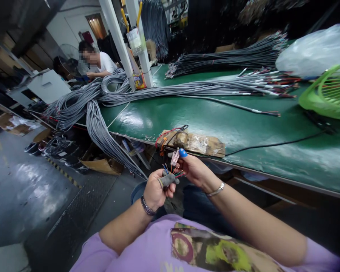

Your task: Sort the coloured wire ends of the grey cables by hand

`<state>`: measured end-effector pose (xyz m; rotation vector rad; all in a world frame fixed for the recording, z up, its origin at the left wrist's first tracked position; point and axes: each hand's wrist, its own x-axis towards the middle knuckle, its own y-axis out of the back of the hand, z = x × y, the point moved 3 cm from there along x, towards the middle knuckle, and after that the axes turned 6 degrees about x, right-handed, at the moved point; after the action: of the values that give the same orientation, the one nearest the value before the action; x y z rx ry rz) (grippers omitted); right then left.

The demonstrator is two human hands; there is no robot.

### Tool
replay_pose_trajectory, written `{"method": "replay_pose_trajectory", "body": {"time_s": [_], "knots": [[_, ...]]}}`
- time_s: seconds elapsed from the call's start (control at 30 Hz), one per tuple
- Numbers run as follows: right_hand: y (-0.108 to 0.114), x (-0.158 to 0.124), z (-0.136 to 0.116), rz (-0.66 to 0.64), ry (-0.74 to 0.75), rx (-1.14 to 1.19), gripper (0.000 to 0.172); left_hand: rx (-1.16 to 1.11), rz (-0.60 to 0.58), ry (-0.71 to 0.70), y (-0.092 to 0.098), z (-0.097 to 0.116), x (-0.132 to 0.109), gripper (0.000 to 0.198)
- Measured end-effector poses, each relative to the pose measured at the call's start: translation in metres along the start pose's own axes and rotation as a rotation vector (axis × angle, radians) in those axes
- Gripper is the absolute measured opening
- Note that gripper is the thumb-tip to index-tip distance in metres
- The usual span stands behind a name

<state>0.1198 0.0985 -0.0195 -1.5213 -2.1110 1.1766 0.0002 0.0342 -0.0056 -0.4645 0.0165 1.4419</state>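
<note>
A gray cable end (167, 180), coloured wires (178, 173) fanning from its tip, sits at low centre, gripped in the closed left hand (155, 192). At its 1 o'clock, the right hand (194, 170) pinches a small pale connector (175, 157) between its fingertips. At 12 o'clock, a green table (221, 117) carries gray cable bundles (158, 90).

No text is legible to me anywhere in this view. The shirt print (209, 249) shows only shapes, with faint letters cut off below it. The print on the packet (139, 81) by the post (117, 37) is too blurred. The marks on the table edge (147, 137) are too small.
</note>
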Motion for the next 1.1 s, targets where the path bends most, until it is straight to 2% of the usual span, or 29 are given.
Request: {"method": "replay_pose_trajectory", "body": {"time_s": [0.17,0.43,0.6,0.8,0.97,1.1], "knots": [[-0.003,-0.001,0.004,0.022,0.044,0.042,0.04,-0.033,-0.013,0.026,-0.002,0.001,0.006,0.025],[-0.003,0.002,0.002,0.054,0.114,-0.028,0.041,-0.048,0.005,0.068,0.001,-0.008,0.013,0.023],[-0.005,-0.003,0.003,0.076,0.045,0.034,0.036,-0.025,0.006,0.072,0.003,-0.01,0.012,0.023],[-0.005,-0.008,0.001,0.076,-0.079,0.095,0.036,0.011,0.032,0.013,0.003,-0.008,0.0,0.026],[-0.005,-0.005,-0.001,0.084,-0.008,0.061,0.022,0.017,0.065,-0.033,-0.002,-0.006,-0.008,0.029],[-0.004,-0.003,0.004,0.08,0.079,0.057,0.025,-0.031,0.08,-0.029,-0.004,-0.001,-0.006,0.03]]}}
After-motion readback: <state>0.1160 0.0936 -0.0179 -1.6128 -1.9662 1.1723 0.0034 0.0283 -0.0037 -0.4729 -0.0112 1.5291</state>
